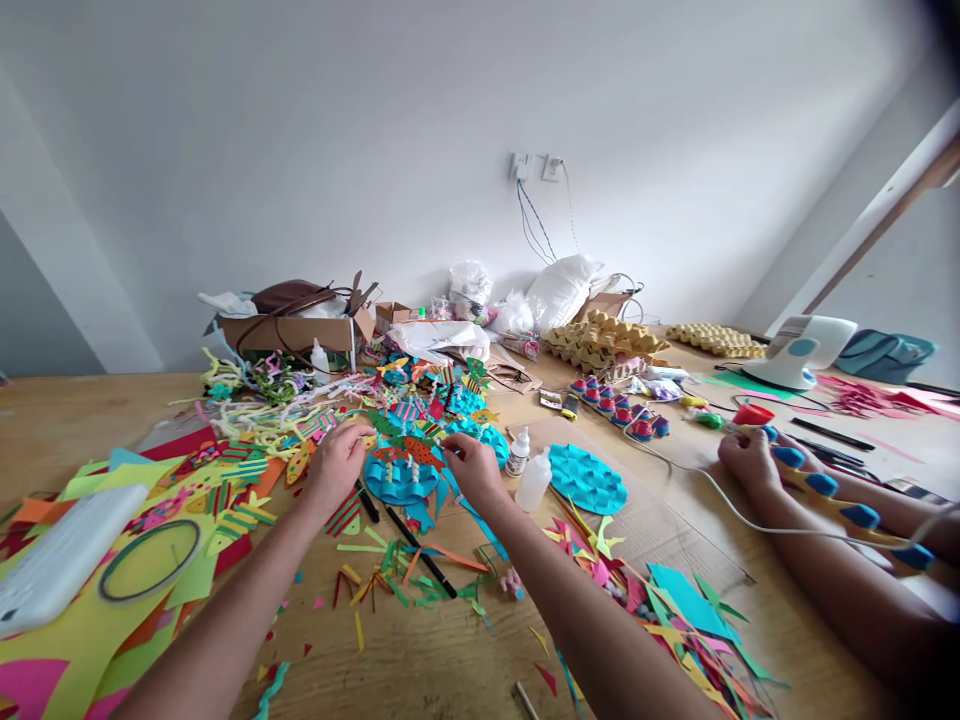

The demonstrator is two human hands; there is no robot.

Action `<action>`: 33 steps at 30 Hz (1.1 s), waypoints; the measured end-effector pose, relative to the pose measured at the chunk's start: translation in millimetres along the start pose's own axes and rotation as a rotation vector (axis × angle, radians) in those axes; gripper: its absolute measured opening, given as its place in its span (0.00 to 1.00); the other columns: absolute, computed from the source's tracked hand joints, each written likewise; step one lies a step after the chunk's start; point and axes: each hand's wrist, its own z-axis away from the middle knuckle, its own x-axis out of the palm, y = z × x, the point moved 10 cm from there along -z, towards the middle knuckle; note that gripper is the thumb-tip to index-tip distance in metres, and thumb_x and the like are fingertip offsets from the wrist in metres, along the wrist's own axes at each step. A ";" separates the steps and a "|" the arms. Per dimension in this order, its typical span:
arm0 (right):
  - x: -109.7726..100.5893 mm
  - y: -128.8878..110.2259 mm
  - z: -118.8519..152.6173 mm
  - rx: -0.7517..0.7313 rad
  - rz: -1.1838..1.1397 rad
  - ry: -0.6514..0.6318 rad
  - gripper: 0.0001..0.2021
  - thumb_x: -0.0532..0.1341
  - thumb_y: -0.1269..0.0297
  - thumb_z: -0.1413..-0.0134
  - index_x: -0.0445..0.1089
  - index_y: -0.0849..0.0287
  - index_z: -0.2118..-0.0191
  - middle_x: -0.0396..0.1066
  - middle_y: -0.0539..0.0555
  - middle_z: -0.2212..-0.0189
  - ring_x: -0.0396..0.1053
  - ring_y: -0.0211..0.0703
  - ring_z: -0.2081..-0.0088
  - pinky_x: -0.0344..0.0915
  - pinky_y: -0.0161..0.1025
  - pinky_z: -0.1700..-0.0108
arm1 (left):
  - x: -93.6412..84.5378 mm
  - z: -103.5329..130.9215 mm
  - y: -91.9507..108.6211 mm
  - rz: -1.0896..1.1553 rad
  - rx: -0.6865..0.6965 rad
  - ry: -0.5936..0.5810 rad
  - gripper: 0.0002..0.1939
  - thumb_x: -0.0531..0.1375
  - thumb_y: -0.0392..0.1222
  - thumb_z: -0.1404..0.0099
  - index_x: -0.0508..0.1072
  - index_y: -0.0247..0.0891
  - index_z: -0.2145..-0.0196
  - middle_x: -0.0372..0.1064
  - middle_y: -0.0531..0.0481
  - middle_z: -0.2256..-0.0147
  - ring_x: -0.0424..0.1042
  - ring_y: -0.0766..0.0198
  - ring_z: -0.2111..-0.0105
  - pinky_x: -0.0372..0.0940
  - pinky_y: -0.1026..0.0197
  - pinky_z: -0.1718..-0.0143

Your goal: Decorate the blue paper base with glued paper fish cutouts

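My left hand is closed, thumb and fingers pinched at the left side of a blue egg-carton piece. My right hand is also pinched, at that piece's right side. Between them, orange and green paper fish stand over the blue piece, near white twisted stems. What either hand pinches is too small to make out. To the right are two small glue bottles and another blue egg-carton piece. A black pen lies just in front.
Paper scraps lie right front, with coloured sheets and a white device at left. At right, another person's hands hold a painted carton strip. A white cable crosses there. A cardboard box and egg trays stand behind.
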 end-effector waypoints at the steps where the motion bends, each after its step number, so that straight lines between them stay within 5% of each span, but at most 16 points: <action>1: 3.4 5.5 -0.6 0.028 -0.007 -0.014 0.09 0.57 0.74 0.54 0.72 0.57 0.68 0.74 0.50 0.69 0.69 0.41 0.64 0.63 0.34 0.61 | 4.0 -5.3 3.0 -0.006 0.012 -0.042 0.13 0.47 0.36 0.42 0.71 0.38 0.68 0.71 0.47 0.64 0.69 0.61 0.62 0.64 0.60 0.59; 5: 19.9 33.0 -3.0 0.129 -0.047 -0.084 0.10 0.56 0.76 0.56 0.73 0.58 0.68 0.73 0.49 0.74 0.70 0.38 0.71 0.64 0.31 0.69 | 22.5 -18.2 12.4 -0.042 0.079 -0.205 0.15 0.48 0.43 0.40 0.72 0.38 0.74 0.71 0.47 0.69 0.69 0.61 0.66 0.64 0.61 0.62; 12: 38.8 55.7 -2.8 0.174 -0.084 -0.177 0.14 0.53 0.77 0.54 0.72 0.60 0.65 0.71 0.48 0.79 0.67 0.34 0.78 0.61 0.27 0.80 | 39.2 -17.5 19.7 -0.041 0.143 -0.294 0.22 0.44 0.48 0.36 0.73 0.38 0.76 0.72 0.47 0.69 0.69 0.61 0.65 0.61 0.61 0.61; 18: 52.4 41.5 -6.4 -0.024 -0.001 -0.221 0.18 0.50 0.81 0.56 0.74 0.58 0.66 0.73 0.50 0.67 0.71 0.38 0.69 0.65 0.32 0.65 | 46.0 -17.8 21.5 -0.070 0.163 -0.312 0.23 0.42 0.48 0.34 0.73 0.38 0.73 0.73 0.47 0.68 0.69 0.60 0.63 0.60 0.59 0.58; 24: 66.0 29.4 -5.3 -0.263 0.085 -0.321 0.26 0.51 0.85 0.60 0.74 0.54 0.59 0.69 0.49 0.52 0.65 0.44 0.51 0.59 0.36 0.49 | 50.7 -16.6 24.8 -0.128 0.203 -0.323 0.23 0.42 0.46 0.33 0.74 0.38 0.70 0.74 0.46 0.64 0.69 0.59 0.61 0.60 0.59 0.56; 33: 73.9 15.4 0.2 -0.433 0.261 -0.420 0.27 0.53 0.79 0.54 0.64 0.46 0.48 0.60 0.44 0.44 0.65 0.46 0.50 0.63 0.36 0.53 | 52.9 -16.1 34.5 -0.169 0.269 -0.325 0.24 0.41 0.44 0.32 0.75 0.35 0.69 0.74 0.44 0.63 0.69 0.59 0.62 0.60 0.56 0.56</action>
